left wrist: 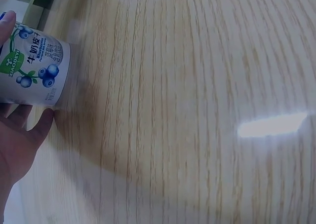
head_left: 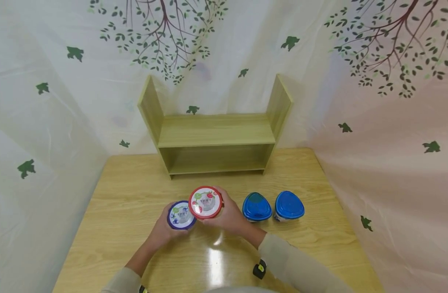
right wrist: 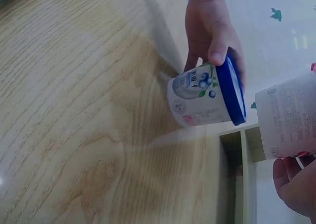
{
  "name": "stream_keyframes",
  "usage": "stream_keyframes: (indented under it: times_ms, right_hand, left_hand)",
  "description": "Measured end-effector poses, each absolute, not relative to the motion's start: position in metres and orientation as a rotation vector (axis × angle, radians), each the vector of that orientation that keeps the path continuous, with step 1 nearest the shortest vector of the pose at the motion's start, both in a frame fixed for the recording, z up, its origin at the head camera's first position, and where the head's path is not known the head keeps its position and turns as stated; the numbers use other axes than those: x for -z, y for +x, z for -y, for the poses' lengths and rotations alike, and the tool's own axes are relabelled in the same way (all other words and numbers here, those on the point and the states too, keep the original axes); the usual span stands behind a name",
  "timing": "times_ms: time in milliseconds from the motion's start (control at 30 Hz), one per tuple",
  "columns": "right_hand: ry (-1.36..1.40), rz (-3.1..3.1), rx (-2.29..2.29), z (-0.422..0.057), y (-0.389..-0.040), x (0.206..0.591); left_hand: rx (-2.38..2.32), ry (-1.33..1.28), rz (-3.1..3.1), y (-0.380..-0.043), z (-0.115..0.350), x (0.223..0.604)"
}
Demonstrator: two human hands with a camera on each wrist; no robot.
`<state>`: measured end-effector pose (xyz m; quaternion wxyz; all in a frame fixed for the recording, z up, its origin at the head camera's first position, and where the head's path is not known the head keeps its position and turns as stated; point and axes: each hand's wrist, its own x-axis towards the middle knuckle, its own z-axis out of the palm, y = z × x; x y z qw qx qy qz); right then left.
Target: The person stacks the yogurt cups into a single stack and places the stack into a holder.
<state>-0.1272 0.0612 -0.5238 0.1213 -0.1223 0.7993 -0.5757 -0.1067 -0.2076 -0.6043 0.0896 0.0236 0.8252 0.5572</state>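
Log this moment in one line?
left hand: holds round blue-rimmed white tub | right hand: holds round red-rimmed white tub | greenish wooden shelf: beyond hands

Red-rimmed cup (head_left: 205, 202), strawberry-printed — blue-rimmed cup (head_left: 181, 215), blueberry-printed — two blue lids (head_left: 256, 206) (head_left: 289, 204), light-brown grained table (head_left: 128, 195), yellow-green shelf (head_left: 216, 129), white backdrop (head_left: 256, 20) with green leaves.

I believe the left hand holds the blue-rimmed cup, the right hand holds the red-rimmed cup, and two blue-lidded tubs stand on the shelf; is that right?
Not quite: the two blue-lidded tubs stand on the table, not on the shelf, as the head view shows. The left hand holds the blue-rimmed cup and the right hand the red-rimmed cup.
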Motion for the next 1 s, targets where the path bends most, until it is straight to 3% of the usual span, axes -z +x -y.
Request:
stream_keyframes:
  times_ms: [533, 1000]
  right_hand:
    - [-0.534, -2.268, 1.759, -0.025, -0.133, 0.522]
    - [-0.569, -2.254, 1.713, 0.001, -0.135, 0.523]
  left_hand:
    - [-1.652, 0.073, -2.491, -0.102, 0.203, 0.61]
    - [-1.741, 0.274, -2.459, -0.107, 0.205, 0.611]
